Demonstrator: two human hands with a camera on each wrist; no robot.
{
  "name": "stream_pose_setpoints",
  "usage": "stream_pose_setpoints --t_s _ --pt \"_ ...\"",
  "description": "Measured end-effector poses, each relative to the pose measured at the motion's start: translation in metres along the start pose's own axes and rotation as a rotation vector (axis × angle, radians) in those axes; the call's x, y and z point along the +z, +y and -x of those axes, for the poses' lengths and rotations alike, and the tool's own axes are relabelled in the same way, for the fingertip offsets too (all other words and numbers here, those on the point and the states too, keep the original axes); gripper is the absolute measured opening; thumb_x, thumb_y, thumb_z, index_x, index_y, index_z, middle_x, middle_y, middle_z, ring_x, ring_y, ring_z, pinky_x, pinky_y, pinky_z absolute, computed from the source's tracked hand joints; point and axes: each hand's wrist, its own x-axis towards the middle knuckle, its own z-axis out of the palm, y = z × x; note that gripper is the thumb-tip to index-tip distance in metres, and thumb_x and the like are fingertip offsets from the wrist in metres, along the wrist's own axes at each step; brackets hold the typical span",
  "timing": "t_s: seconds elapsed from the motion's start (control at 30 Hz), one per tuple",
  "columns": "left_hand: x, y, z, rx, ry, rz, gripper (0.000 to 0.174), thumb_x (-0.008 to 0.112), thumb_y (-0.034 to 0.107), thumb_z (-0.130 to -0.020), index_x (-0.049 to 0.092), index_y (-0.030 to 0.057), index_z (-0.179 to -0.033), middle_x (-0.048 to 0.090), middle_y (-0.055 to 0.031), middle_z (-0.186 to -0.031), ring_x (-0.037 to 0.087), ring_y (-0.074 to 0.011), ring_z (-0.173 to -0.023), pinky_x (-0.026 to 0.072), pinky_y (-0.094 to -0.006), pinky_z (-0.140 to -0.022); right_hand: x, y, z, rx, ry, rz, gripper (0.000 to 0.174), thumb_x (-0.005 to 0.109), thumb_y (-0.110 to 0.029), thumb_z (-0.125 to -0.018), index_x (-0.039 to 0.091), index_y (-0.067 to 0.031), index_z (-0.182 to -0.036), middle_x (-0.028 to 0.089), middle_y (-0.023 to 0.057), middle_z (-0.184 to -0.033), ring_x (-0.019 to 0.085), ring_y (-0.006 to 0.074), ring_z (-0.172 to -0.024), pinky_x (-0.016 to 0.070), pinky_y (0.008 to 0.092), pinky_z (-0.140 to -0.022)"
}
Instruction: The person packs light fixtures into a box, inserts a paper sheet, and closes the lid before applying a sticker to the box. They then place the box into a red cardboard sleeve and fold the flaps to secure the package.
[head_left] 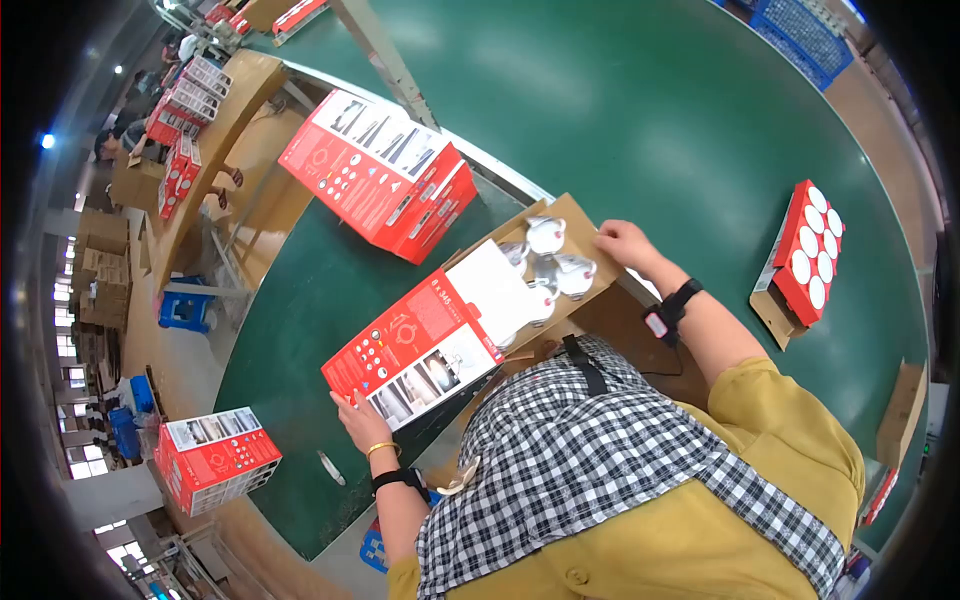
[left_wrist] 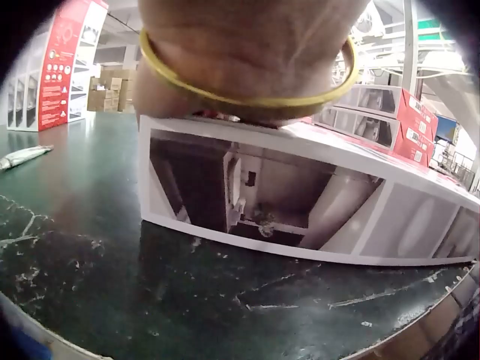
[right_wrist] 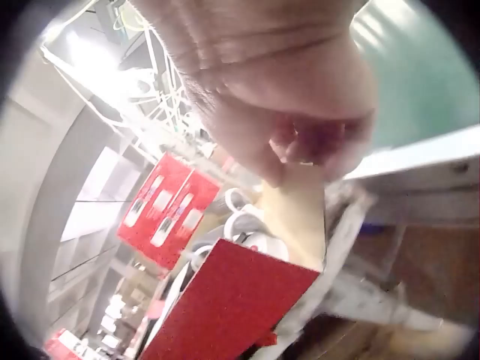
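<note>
A red-and-white printed carton (head_left: 415, 335) lies on the green table in the head view, tilted across it. My left hand (head_left: 362, 425) rests against its near-left end, fingers laid along the corner. The left wrist view shows the carton's photo-printed side (left_wrist: 255, 195) beneath my wrist. At the other end, a brown cardboard flap (head_left: 585, 225) sticks out, and my right hand (head_left: 625, 243) pinches its edge. Several silver-and-white round lamps (head_left: 575, 275) sit on the brown cardboard beside the white inner panel. In the right wrist view, my fingers (right_wrist: 270, 161) grip the cardboard (right_wrist: 296, 210).
Two stacked red cartons (head_left: 385, 170) stand just behind. Another carton (head_left: 218, 460) stands at the table's left edge. To the right lies a red tray with several white round lamps (head_left: 810, 255). A metal post (head_left: 385, 60) rises at the back; a small white object (head_left: 331, 468) lies near the left edge.
</note>
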Motion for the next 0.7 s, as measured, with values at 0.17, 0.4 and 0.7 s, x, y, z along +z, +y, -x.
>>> stream_pose_setpoints --t_s 0.17,0.4,0.7 --pt "0.005 -0.008 -0.003 0.018 0.000 -0.034 0.061 0.040 0.039 -0.103 0.025 0.0069 -0.153 0.046 -0.0258 -0.140 0.049 -0.0408 -0.124 0.0429 -0.0456 -0.101 -0.041 0.030 -0.001 0.183 0.041 -0.199 0.018 0.063 -0.024 -0.088 0.063 -0.0063 -0.090 0.061 0.0028 -0.080 0.054 0.0142 -0.075 0.0454 0.0324 -0.065" --pt "0.004 -0.012 -0.005 -0.019 -0.046 -0.025 0.061 0.039 0.039 -0.104 0.023 0.0067 -0.153 0.045 -0.0271 -0.140 0.048 -0.0415 -0.125 0.0417 -0.0453 -0.102 -0.047 0.019 -0.018 0.447 -0.422 -0.981 0.066 0.048 -0.065 -0.094 0.054 -0.0113 -0.132 0.063 0.0078 -0.119 0.064 0.0175 -0.102 0.0530 0.0326 -0.088" --pt "0.004 -0.014 -0.004 -0.016 -0.040 -0.012 0.062 0.040 0.039 -0.104 0.023 0.0068 -0.153 0.044 -0.0272 -0.141 0.047 -0.0421 -0.127 0.0405 -0.0447 -0.104 -0.009 -0.005 -0.026 0.307 -0.360 -0.695 0.061 0.071 -0.042 -0.089 0.052 -0.0024 -0.131 0.063 0.0107 -0.120 0.060 0.0171 -0.110 0.0505 0.0317 -0.092"
